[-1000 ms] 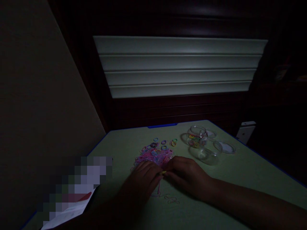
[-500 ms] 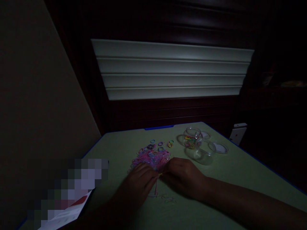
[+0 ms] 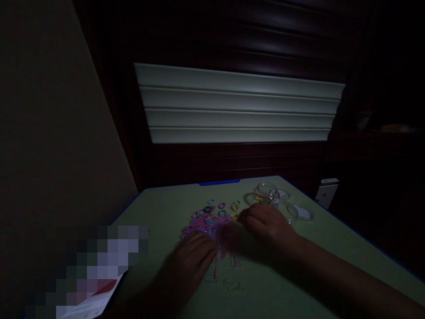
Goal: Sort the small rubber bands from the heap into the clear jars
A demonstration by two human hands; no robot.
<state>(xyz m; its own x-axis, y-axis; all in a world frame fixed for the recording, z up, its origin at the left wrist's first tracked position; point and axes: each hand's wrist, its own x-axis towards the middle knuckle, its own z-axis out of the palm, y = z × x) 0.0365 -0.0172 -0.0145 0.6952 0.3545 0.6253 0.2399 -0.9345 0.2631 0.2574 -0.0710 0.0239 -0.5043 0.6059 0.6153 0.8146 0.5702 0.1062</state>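
Observation:
Pink and purple rubber bands lie in a heap (image 3: 207, 223) on the green table, with several small coloured rings (image 3: 222, 212) behind it. In front of the heap, my left hand (image 3: 195, 257) pinches a thin pink band (image 3: 216, 266) that hangs down from its fingertips. My right hand (image 3: 262, 219) is raised to the right of the heap, before the jars; its fingers are closed together, and a small yellowish piece shows near their tips. What it holds, if anything, is too dark to make out.
A clear jar (image 3: 266, 190) with coloured bands, a second clear jar (image 3: 292, 215) partly hidden by my right hand, and round lids (image 3: 302, 212) sit at the back right. Loose bands (image 3: 234, 285) lie near the front. A blurred-out item with a white sheet (image 3: 108, 297) is at left.
My right hand has moved away from my left hand, up and to the right, towards the jars. My left hand stays nearly in place with the pink band. The view has tilted slightly.

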